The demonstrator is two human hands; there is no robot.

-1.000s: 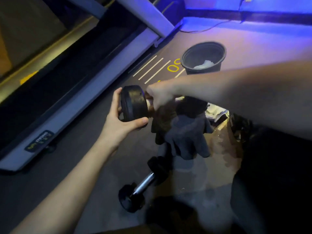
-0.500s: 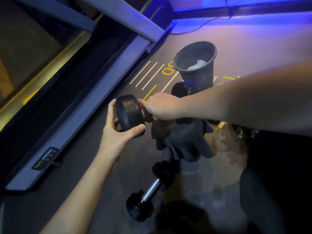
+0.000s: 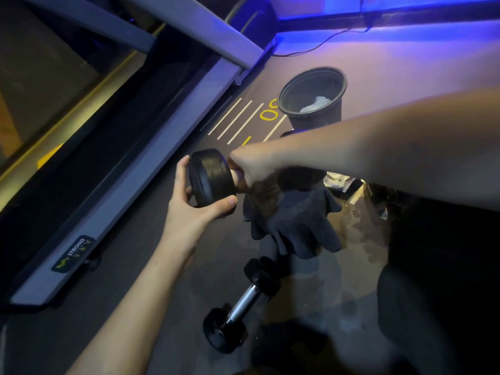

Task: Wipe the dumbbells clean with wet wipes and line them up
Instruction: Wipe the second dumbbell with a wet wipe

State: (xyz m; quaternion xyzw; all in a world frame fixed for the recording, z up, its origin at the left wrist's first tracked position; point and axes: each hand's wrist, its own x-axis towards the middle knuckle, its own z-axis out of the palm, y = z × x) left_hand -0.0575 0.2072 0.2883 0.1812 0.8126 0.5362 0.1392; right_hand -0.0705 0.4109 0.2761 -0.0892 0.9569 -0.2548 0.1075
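While the treadmill (image 3: 113,190) fills the left of the view, the floor (image 3: 167,269) beside it carries the work. A black bin (image 3: 315,104) with crumpled white wipes inside stands beyond the hands, likely kept near for used wipes. One dumbbell (image 3: 238,304) lies on the floor below, chrome handle bare. The other, the held dumbbell (image 3: 212,178), is raised above it: the left hand (image 3: 197,209) cups its end weight, seemingly to steady it, while the right hand (image 3: 254,169) is closed around the handle over a dark cloth (image 3: 292,220), whose loose part hangs down, apparently rubbing the grip clean.
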